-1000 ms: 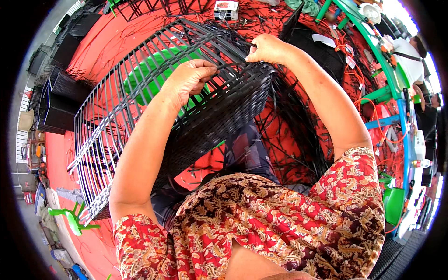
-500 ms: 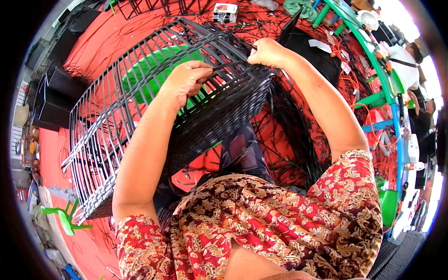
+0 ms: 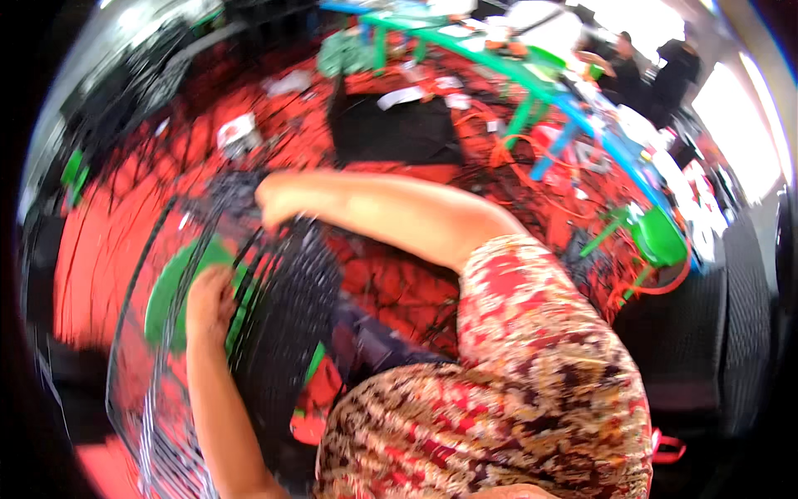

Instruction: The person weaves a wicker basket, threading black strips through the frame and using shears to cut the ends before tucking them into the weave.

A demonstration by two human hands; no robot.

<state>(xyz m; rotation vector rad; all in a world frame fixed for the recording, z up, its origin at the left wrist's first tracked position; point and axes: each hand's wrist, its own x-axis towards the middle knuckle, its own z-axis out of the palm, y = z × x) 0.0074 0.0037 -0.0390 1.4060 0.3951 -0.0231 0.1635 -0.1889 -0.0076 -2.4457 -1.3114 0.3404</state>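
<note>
Head view, the only one: biggest change was my viewpoint. Whole scene swung leftward and blurred, so I'd probably turned my head right. The black woven frame [image 3: 287, 333] sat in the left half, lower than half a second earlier, with the green round thing [image 3: 162, 308] still showing through its slats. The green chair [image 3: 661, 237] and the black panel [image 3: 395, 129] on the red floor covering [image 3: 87, 266] stood out more plainly. For the work, I judged this meant little: both hands were still at the frame, but the dark strand seen between them earlier couldn't be made out, so no progress readable.

Pose: my right arm reached across from the right, elbow bent, forearm nearly level, right hand [image 3: 278, 200] at the frame's far end beside the woven edge. Fingers smeared; couldn't tell if they gripped anything. My left forearm came up from the lower edge, almost upright, left hand [image 3: 211, 301] over the slats, fingers seemingly curled. Couldn't tell whether it pinched a strand or just rested there.
</note>
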